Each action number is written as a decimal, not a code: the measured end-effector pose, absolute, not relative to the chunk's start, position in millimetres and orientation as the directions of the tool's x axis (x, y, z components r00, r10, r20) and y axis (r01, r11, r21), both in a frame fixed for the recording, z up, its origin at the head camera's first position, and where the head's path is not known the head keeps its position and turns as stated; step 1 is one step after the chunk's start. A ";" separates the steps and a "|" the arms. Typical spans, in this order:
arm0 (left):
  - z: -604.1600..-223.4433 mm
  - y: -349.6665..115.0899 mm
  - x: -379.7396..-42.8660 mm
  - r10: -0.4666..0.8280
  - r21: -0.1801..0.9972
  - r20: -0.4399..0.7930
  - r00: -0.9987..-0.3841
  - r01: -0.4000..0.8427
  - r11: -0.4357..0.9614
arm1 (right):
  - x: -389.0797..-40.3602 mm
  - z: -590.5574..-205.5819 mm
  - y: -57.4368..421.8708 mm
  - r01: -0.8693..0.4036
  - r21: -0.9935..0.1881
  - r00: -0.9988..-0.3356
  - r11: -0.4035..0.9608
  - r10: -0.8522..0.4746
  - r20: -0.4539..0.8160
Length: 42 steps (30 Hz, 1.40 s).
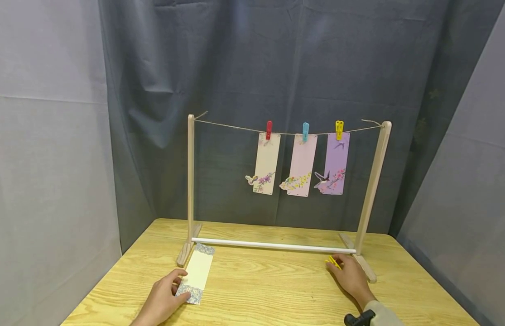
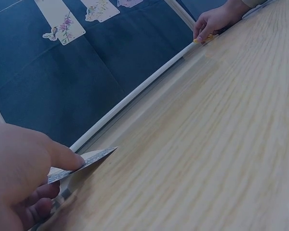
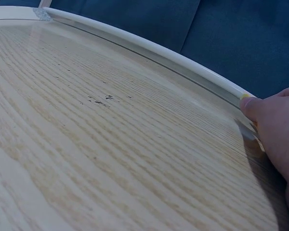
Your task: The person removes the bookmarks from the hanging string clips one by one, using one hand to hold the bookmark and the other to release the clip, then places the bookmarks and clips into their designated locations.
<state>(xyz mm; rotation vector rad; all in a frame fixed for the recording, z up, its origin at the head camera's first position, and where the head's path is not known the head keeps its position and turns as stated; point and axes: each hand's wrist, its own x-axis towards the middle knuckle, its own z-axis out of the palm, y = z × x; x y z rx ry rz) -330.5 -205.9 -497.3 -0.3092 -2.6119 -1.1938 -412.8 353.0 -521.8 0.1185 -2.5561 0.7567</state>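
Observation:
My left hand (image 1: 161, 292) pinches the near end of a cream bookmark (image 1: 198, 269) with blue floral bands at both ends. In the left wrist view the thumb lies on top of the bookmark (image 2: 94, 158), fingers beneath, and its near edge is tilted up off the wood. At the right of the table, my right hand (image 1: 351, 276) holds a yellow clothespin (image 1: 333, 261) between thumb and fingers, close by the rack's white bar. Most of the clothespin (image 3: 244, 96) is hidden by the thumb in the right wrist view.
A wooden rack (image 1: 190, 176) carries a string (image 1: 232, 126). From it hang a cream bookmark (image 1: 267, 158) on a red clothespin (image 1: 269, 129), a pink one (image 1: 303, 158) on a blue clothespin (image 1: 305, 131), and a purple one (image 1: 337, 156) on a yellow clothespin (image 1: 339, 129). A white bar (image 1: 272, 246) spans the base.

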 end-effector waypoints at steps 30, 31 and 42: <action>-494.6 -203.3 -330.8 0.103 0.696 0.295 -0.950 0.287 0.658 | -410.7 -518.2 353.3 -0.217 -0.444 -0.867 0.869 0.037 0.497; -494.5 -203.3 -330.8 0.103 0.695 0.297 -0.949 0.289 0.658 | -411.0 -518.1 353.3 -0.220 -0.441 -0.866 0.870 0.033 0.499; -495.0 -203.8 -329.2 0.088 0.691 0.296 -0.951 0.277 0.668 | -410.0 -516.8 349.7 -0.211 -0.434 -0.882 0.876 0.021 0.472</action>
